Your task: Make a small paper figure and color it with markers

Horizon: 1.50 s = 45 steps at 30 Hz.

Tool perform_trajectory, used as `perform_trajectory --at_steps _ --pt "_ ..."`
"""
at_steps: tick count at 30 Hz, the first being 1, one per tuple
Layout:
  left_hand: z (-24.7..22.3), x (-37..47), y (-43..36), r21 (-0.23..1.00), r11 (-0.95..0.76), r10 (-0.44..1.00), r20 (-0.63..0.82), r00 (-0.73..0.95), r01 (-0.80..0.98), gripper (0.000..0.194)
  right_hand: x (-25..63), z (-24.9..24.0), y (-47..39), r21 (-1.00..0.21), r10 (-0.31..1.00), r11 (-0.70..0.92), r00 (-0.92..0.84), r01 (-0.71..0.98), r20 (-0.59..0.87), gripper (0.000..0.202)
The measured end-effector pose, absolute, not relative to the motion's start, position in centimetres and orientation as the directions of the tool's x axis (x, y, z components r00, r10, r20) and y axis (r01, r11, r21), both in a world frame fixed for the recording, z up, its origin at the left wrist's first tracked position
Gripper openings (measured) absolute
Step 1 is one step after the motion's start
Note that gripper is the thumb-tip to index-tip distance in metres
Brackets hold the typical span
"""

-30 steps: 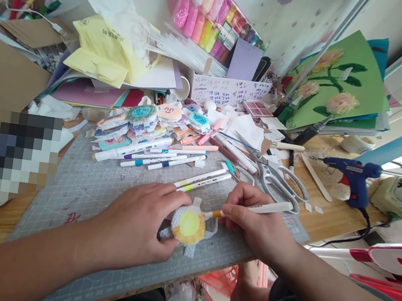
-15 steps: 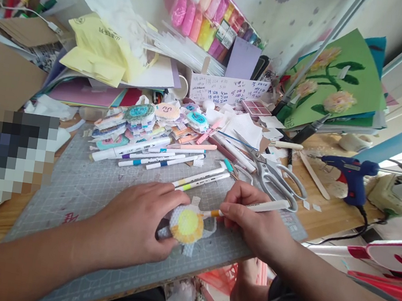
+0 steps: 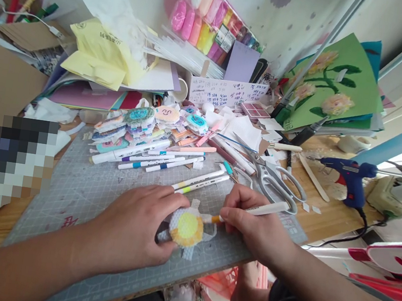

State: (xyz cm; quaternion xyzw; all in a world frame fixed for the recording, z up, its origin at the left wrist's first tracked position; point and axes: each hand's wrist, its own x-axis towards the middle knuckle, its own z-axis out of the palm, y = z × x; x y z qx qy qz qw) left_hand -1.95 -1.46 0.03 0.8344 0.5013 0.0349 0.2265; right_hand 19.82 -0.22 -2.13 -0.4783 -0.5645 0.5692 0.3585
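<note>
A small round textured piece [image 3: 187, 226], yellow in the centre with an orange rim along its lower side, is pinched at its left edge by my left hand [image 3: 140, 224]. White strips stick out above and below it. My right hand [image 3: 251, 220] is closed on a white marker [image 3: 269, 208] with an orange tip section. The marker's tip is at the right edge of the round piece. Both hands are over the grey cutting mat [image 3: 94, 188].
Several markers [image 3: 158, 160], scissors [image 3: 275, 181] and stacked coloured fabric-like pieces [image 3: 139, 116] lie beyond my hands. A blue glue gun [image 3: 354, 179] stands at the right. Paper and clay packs [image 3: 204, 21] are at the back.
The view has shifted slightly. Both hands keep their grips, with the marker tip still at the right edge of the round piece.
</note>
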Motion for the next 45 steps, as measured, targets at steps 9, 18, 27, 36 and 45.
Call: perform_trajectory --at_steps 9,18,27,36,45 --pt "0.0 -1.9 -1.5 0.414 -0.391 0.855 -0.169 0.491 0.822 0.043 19.8 -1.9 -0.3 -0.979 0.942 -0.115 -0.293 0.166 -0.161 0.019" --pt "0.1 -1.8 -1.4 0.421 -0.375 0.850 -0.199 0.488 0.826 0.043 19.7 -1.9 -0.3 -0.988 0.954 -0.095 -0.273 0.119 -0.124 0.020" --pt "0.4 -1.9 -1.5 0.419 -0.375 0.847 -0.206 0.489 0.827 0.043 19.6 -1.9 -0.2 -0.986 0.945 -0.115 -0.293 0.122 -0.146 0.020" --pt "-0.3 -1.9 -1.4 0.415 -0.389 0.851 -0.180 0.493 0.823 0.043 19.6 -1.7 -0.2 -0.983 0.936 -0.130 -0.310 0.128 -0.165 0.019" --pt "-0.7 -2.0 -1.6 0.394 -0.429 0.853 -0.119 0.508 0.813 0.042 19.7 -1.8 0.0 -0.986 0.942 -0.113 -0.302 0.123 -0.146 0.018"
